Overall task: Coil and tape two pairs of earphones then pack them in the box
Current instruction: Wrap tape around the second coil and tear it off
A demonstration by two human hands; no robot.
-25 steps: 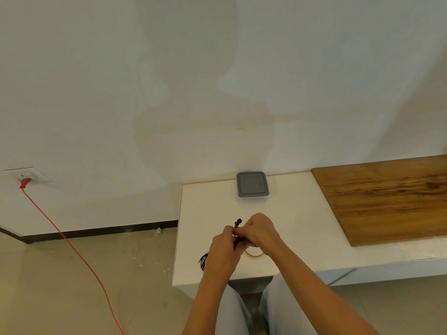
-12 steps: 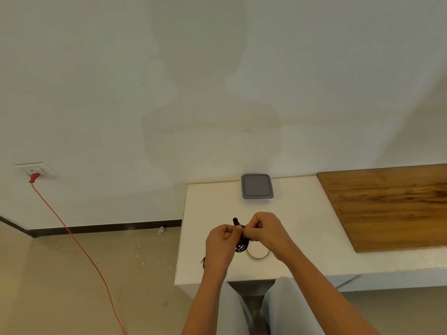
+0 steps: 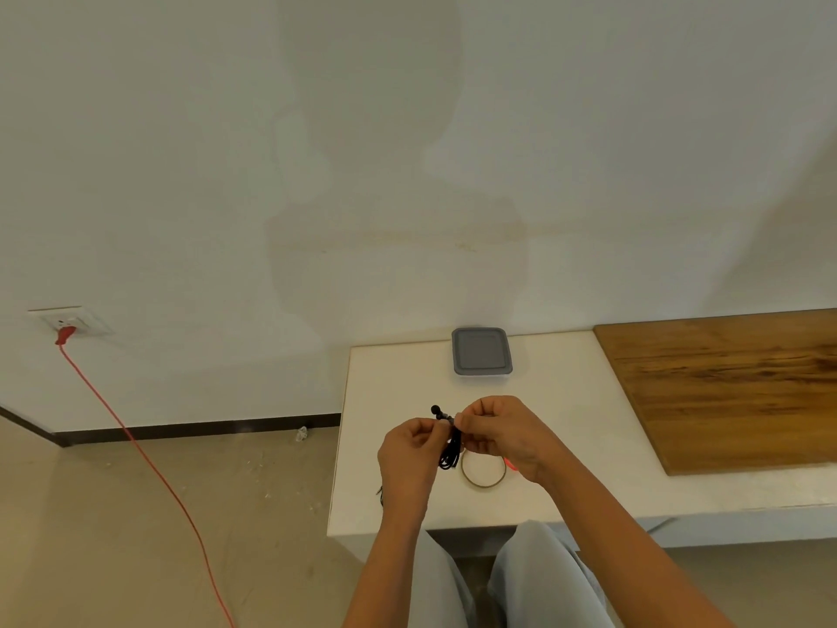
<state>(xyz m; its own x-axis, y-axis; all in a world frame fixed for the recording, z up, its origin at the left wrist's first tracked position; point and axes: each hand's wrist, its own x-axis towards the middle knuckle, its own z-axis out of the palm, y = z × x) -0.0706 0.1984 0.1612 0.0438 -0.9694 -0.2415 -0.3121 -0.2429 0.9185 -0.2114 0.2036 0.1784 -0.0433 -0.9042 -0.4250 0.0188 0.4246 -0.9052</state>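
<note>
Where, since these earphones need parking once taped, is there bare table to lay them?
Bare white table lies between the grey box and the wooden board, and from the box to the table's left edge. The front is crowded: left hand, right hand, earphones, tape roll and a dark cord at the left wrist.

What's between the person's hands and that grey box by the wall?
Nothing: the head view shows only bare white table between the grey box and the left hand and right hand pinching the black earphones.

Smooth matt white table point(image 3: 566, 446), grained wood board point(image 3: 724, 392), grey plastic box point(image 3: 481, 351)
</note>
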